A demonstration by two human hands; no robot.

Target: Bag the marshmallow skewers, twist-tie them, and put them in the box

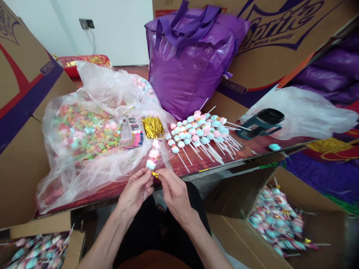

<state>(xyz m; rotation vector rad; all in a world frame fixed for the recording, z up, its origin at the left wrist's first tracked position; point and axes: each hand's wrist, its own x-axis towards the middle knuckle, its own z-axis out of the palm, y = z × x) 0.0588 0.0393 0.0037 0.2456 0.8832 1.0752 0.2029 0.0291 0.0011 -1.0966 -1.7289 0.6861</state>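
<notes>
My left hand [136, 191] pinches the stick of a marshmallow skewer [153, 155] wrapped in a clear sleeve, held upright over the table edge. My right hand [174, 191] pinches a gold twist tie [155, 174] at the base of the sleeve, right beside the left fingers. Both hands are closed. A pile of unwrapped pink, blue and white marshmallow skewers [200, 130] lies on the red table [196, 164] beyond my right hand. A bundle of gold twist ties [153, 127] and a stack of clear sleeves [131, 133] lie just past the skewer.
A large clear bag of coloured candy [84, 134] fills the left of the table. A purple bag [190, 56] stands at the back, a dark mug [259, 122] at the right. Cardboard boxes of wrapped skewers sit at lower right [277, 220] and lower left [36, 250].
</notes>
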